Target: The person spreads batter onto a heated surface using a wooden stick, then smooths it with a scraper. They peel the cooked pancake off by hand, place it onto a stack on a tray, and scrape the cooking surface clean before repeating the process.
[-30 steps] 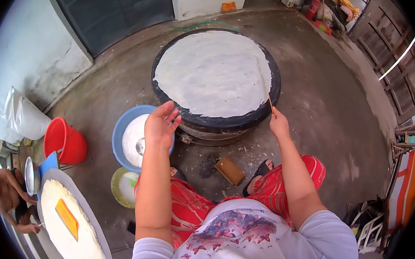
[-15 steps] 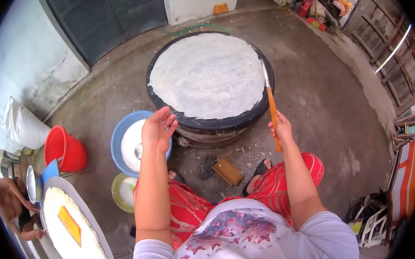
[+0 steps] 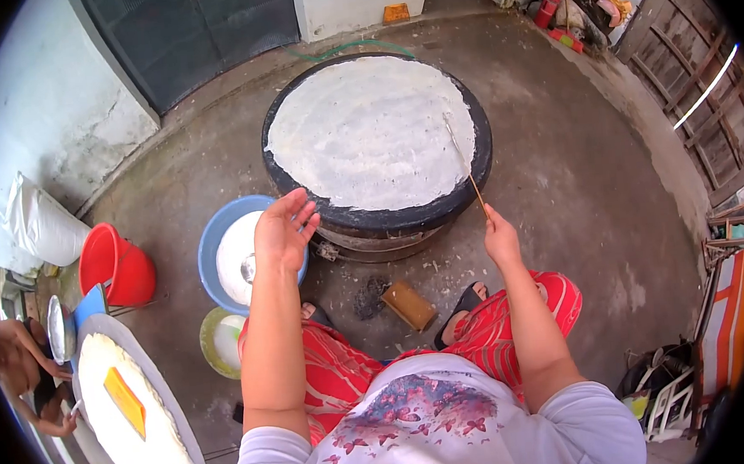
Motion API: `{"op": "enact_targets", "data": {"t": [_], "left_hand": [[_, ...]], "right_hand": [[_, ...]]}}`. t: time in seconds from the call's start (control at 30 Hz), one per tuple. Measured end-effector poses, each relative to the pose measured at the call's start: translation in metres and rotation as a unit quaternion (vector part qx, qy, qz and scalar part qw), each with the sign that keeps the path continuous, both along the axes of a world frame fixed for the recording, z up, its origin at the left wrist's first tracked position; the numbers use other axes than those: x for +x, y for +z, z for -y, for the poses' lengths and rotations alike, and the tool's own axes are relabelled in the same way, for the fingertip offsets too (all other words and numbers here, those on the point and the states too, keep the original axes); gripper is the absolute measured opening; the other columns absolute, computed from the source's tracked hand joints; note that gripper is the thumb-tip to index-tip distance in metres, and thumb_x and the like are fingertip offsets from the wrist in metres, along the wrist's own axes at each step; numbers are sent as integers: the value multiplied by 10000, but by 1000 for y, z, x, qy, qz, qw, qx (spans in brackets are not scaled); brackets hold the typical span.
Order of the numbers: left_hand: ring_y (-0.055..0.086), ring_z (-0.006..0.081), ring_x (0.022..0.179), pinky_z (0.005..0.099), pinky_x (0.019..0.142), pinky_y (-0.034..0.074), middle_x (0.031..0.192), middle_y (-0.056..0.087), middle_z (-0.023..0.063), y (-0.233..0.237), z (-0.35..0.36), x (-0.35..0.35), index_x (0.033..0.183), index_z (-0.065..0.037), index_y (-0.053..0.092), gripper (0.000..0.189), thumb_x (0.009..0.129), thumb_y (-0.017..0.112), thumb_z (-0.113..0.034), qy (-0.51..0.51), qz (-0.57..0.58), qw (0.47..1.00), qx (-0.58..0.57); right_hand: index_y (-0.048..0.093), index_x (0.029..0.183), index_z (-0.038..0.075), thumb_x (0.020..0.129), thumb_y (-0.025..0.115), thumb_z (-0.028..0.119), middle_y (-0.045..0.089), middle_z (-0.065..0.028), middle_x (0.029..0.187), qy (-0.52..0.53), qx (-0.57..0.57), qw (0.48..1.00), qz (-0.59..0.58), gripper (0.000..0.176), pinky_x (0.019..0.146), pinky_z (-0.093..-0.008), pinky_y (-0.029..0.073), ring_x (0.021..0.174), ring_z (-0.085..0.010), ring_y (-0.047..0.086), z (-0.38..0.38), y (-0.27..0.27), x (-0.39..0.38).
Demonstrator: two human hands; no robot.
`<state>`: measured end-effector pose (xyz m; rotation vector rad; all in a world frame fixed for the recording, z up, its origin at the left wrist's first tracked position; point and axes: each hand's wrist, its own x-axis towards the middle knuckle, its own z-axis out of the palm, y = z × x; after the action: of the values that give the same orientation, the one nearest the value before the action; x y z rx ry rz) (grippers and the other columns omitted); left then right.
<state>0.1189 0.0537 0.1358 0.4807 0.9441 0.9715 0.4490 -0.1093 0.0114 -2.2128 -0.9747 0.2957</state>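
Observation:
A broad round griddle [image 3: 480, 142] with a black rim stands on a drum-like base, its top covered by a thin white sheet of batter [image 3: 365, 133]. My right hand [image 3: 501, 237] grips the wooden handle of a long spatula [image 3: 478, 192]. Seen edge-on, its narrow blade reaches over the right part of the batter sheet. My left hand [image 3: 281, 231] is held palm up with fingers apart, empty, near the griddle's front left edge. Below it sits a blue basin [image 3: 210, 259] of white batter with a metal ladle [image 3: 248, 268] in it, partly hidden by my forearm.
A green bowl [image 3: 210, 347] of white liquid, a red bucket [image 3: 117, 265] and a white sack [image 3: 43, 222] stand left. Nearby, a large tray [image 3: 192, 434] carries white food and a yellow scraper [image 3: 125, 403], with another person [image 3: 20, 360] beside it. A brown block [image 3: 409, 306] lies between my feet.
The spatula has swung left from the griddle's right rim onto the batter sheet and turned edge-on. My right hand has shifted slightly; my left hand stays almost still.

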Motion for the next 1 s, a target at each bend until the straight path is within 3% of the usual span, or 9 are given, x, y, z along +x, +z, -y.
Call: {"op": "enact_targets", "data": {"t": [0.07,0.13,0.23,0.33,0.43,0.77,0.87,0.93,1.0], "left_hand": [[502,215,916,343,787,430,1018,513,101,-2,1,-2,1058,29,507,300,811,481,-140,-4,6,1000,0],[489,221,936,348,789,423,1040,507,104,-1,2,-2,1067,28,507,308,808,498,-139,-8,15,1000,1],[489,223,938,349,795,420,1049,507,106,0,5,0,1074,30,502,315,809,496,-141,-7,9,1000,4],[489,224,937,351,796,420,1057,503,110,-1,5,1,1077,34,498,317,812,492,-141,-9,12,1000,6],[489,225,937,352,796,420,1053,504,111,-2,7,2,1077,36,496,317,815,490,-142,-10,11,1000,2],[494,228,929,350,791,420,1028,515,108,-7,8,0,1061,34,506,307,808,502,-139,-7,16,1000,-2],[496,229,925,348,790,420,1020,519,107,-5,9,0,1056,32,510,303,805,507,-137,-6,17,1000,-2],[497,229,924,348,789,421,1018,520,107,-5,8,0,1053,32,511,301,803,509,-135,-4,17,1000,-1],[498,230,922,347,788,423,1016,521,108,-6,9,-2,1047,31,514,296,802,510,-134,-2,23,1000,0]], "right_hand": [[538,1145,178,830,466,153,576,-216,936,6,-14,999,45,324,750,-396,448,853,-361,565,2,24,-13],[513,1177,175,850,441,110,573,-189,1012,18,-133,991,25,341,790,-362,434,927,-338,562,7,47,-23],[516,1177,179,845,448,111,589,-187,984,46,-157,984,64,345,769,-357,445,901,-326,577,21,73,-30],[520,1172,181,840,457,127,584,-191,992,70,-62,992,-80,342,782,-347,443,921,-322,571,34,56,2],[537,1147,184,841,450,131,579,-189,992,21,11,1000,20,323,788,-360,440,933,-338,552,33,54,0],[532,1150,156,841,457,133,580,-173,1022,44,-57,997,15,318,800,-343,440,945,-317,563,17,35,2],[528,1150,121,846,450,121,595,-146,1026,48,-2,995,-85,314,786,-325,447,931,-286,582,32,29,12],[554,1150,145,883,418,120,508,4,678,-35,1,930,-367,300,529,-211,407,566,-68,462,45,72,-6],[553,1147,139,878,424,119,530,-23,690,-53,1,933,-355,299,549,-231,421,581,-92,485,57,66,-7]]}}
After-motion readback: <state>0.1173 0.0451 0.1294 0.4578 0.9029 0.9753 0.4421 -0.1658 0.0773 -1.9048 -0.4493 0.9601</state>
